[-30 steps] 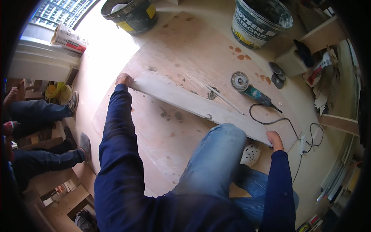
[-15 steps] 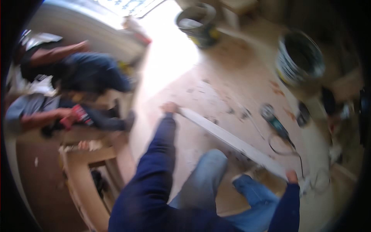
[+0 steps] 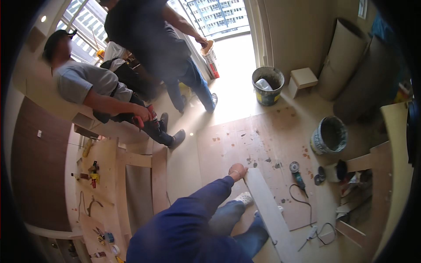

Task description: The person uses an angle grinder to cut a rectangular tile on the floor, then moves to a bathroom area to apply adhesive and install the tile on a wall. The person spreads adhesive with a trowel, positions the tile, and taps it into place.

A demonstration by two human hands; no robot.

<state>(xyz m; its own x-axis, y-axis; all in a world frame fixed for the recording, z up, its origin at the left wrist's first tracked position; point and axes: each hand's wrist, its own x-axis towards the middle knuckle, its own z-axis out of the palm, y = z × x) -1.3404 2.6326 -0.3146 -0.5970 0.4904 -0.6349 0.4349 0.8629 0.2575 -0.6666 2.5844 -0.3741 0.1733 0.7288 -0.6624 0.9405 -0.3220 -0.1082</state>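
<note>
On my feed I am counting one long white board (image 3: pixel 268 205), two round grime-streaked plastic buckets (image 3: pixel 265 98) (image 3: pixel 317 143), one teal-bodied angle grinder (image 3: pixel 299 179), one red-and-black power drill (image 3: pixel 152 115) and two large cylindrical grey-brown rolls (image 3: pixel 341 59) (image 3: pixel 367 81).

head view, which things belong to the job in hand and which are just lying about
Job in hand, judging by touch:
white board
left hand, gripping its far end

Seemingly just lying about:
angle grinder
dark discs beside it
bucket with a white object inside
bucket nearer the grinder
</note>
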